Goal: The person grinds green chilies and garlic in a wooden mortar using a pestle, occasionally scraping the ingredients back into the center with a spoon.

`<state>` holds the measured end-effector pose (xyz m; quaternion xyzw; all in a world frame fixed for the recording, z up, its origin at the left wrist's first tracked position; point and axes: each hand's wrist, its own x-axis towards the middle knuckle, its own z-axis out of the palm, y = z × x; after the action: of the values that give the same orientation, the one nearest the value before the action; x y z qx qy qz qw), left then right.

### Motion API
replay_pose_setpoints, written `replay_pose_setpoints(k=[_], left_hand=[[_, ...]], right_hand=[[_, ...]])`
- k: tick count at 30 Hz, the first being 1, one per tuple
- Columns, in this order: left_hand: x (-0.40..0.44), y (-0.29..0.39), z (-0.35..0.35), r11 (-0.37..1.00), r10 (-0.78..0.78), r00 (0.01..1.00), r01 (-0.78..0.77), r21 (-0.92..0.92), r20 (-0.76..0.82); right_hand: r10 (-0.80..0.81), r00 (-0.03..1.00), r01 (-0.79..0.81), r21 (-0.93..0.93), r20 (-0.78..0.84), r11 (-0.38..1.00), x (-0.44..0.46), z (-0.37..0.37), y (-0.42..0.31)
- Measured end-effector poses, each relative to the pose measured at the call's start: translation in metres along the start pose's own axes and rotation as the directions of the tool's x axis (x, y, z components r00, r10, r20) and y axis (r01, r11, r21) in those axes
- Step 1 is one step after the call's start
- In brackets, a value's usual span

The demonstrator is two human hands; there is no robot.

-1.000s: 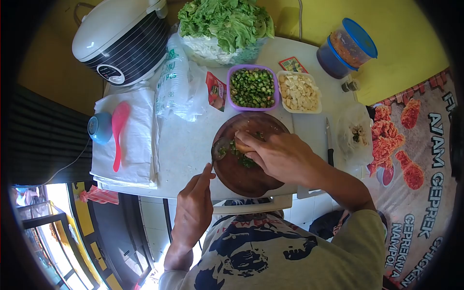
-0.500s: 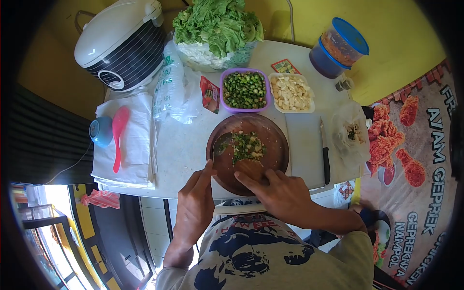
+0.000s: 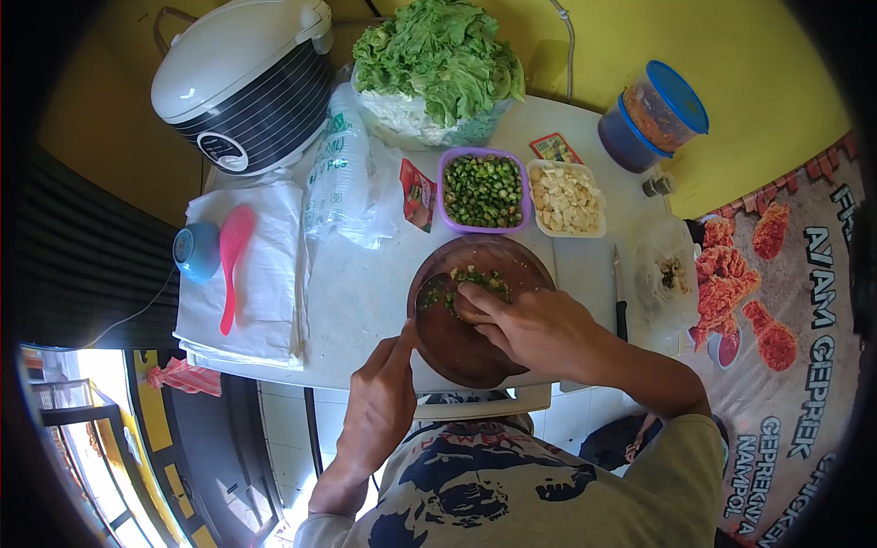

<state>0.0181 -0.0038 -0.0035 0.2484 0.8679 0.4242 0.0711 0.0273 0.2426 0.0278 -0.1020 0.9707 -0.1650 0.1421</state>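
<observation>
My right hand (image 3: pixel 533 333) is closed on a tan wooden pestle (image 3: pixel 467 314), mostly hidden beneath the fingers, inside a wide, round, brown mortar (image 3: pixel 457 354) at the near edge of a white table (image 3: pixel 352 297). A crushed mix of green and pale bits (image 3: pixel 482 279) lies in the mortar, just beyond my right fingertips. My left hand (image 3: pixel 380 395), at the mortar's near left, has its fingers together on the handle of a dark metal spoon (image 3: pixel 433 291), whose bowl rests in the mortar to the left of the pestle. Just beyond the mortar sit a purple plastic tub (image 3: pixel 527 208) of cut green chillies (image 3: pixel 484 190) and, to its right, a white tub (image 3: pixel 572 234) of pale chopped pieces (image 3: pixel 566 194). A black-handled knife (image 3: pixel 621 318) lies right of the mortar. At the far side, leafy green lettuce (image 3: pixel 443 59) fills a clear container (image 3: pixel 411 128). Off to the left, a pink plastic paddle (image 3: pixel 237 260) lies beside a small blue bowl (image 3: pixel 196 253), with a white-and-black rice cooker (image 3: pixel 247 91) behind them.
</observation>
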Motion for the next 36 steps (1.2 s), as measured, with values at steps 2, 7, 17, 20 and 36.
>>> replay_pose_setpoints(k=[2,7,17,20,36], left_hand=[[0.001,0.000,0.005,0.999,0.024,0.999,-0.023,-0.025,0.023],[0.002,-0.002,0.005,0.997,0.073,0.997,-0.073,-0.025,0.000],[-0.005,0.018,0.016,0.998,0.006,1.000,-0.006,-0.055,0.002],[-0.007,0.024,0.017,0.998,0.019,1.000,-0.018,-0.063,0.010],[-0.006,0.005,0.005,1.000,0.007,1.000,-0.007,-0.002,0.008]], right_hand=[[-0.025,1.000,0.024,0.032,0.010,0.999,-0.001,-0.003,0.003],[-0.014,0.998,0.010,0.074,0.053,0.997,0.001,-0.005,0.001],[-0.045,0.998,0.053,0.340,-0.032,0.939,-0.015,0.000,0.030],[0.122,0.988,-0.068,0.454,-0.090,0.888,-0.028,-0.005,0.029],[0.039,0.999,-0.038,0.053,-0.031,0.998,-0.012,0.008,-0.017]])
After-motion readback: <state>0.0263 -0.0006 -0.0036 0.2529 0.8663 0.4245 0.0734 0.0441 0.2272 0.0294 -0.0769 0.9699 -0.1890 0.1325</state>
